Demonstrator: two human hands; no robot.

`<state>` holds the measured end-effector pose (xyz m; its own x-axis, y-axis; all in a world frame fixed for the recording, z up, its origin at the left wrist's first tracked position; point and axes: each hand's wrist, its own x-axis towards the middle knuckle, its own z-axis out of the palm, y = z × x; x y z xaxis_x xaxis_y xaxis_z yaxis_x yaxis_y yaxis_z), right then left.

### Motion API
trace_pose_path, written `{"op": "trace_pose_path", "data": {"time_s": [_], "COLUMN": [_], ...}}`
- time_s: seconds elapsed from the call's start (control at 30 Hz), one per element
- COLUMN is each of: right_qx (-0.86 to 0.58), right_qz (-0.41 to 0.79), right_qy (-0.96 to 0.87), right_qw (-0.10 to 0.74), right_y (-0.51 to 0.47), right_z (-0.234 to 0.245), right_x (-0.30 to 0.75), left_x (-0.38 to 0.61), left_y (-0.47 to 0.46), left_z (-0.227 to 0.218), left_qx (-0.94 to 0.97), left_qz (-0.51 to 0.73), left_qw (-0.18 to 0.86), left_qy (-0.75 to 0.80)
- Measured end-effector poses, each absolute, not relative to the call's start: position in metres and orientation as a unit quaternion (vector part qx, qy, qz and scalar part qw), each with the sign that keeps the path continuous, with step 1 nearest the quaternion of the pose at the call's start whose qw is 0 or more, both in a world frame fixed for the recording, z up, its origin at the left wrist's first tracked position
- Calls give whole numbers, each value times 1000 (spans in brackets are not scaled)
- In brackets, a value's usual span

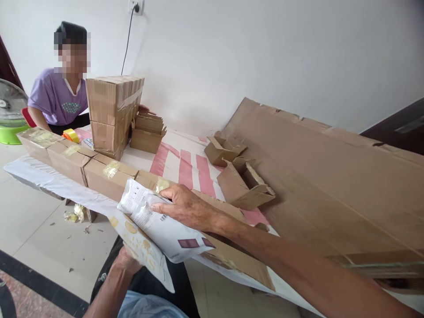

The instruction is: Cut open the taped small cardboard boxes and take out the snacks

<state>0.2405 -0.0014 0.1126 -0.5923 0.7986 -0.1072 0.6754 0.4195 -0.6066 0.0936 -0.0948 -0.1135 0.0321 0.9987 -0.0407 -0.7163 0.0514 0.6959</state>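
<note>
- While a fan [13,115] stood on the floor at far left, a person [54,95] in purple sat behind the surface [185,170].
- Next came a row of boxes [68,159], end to end along the near edge, with tape [70,135] just behind it.
- Behind the row rose a stack [103,104] of closed boxes; an open box [147,140] sat just beside it, to the right.
- Over the lap, the left hand [130,259] gripped the gold pouch [141,243] from below, its fingers partly hidden by it.
- Overlapping that, up and to the right, the barcoded pouch [159,218] lay under the right hand, thumb on its face and fingers closed at its upper edge.
- Both long axes slanted from upper left to lower right; the gold pouch was nearer the left hand, the barcoded one nearer the right hand [182,205].
- Farther right, two open boxes [236,185] stood across the surface; the row and the right forearm came between them and the pouches.
- At far right leaned a cardboard sheet [331,181].
</note>
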Motion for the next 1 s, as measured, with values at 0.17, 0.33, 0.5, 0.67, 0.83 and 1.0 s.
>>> {"op": "trace_pose_path", "data": {"time_s": [0.17,0.33,0.5,0.67,0.83,1.0], "right_qx": [-453,-485,-508,-467,-449,-375], "right_qz": [281,254,294,313,293,235], "right_qy": [-844,-836,-805,-801,-791,-845], "right_qw": [59,27,83,206,296,299], "right_y": [-13,-40,-55,-63,-71,-65], "right_z": [116,112,74,68,85,84], "right_x": [252,283,303,319,323,301], "left_x": [97,88,84,82,85,94], "left_y": [-107,-108,-109,-107,-103,-103], "left_z": [-104,-106,-108,-94,-82,-76], "left_qx": [210,168,170,175,194,203], "left_qz": [609,640,650,652,662,629], "left_qw": [723,704,686,689,689,713], "left_qy": [251,258,279,264,222,234]}}
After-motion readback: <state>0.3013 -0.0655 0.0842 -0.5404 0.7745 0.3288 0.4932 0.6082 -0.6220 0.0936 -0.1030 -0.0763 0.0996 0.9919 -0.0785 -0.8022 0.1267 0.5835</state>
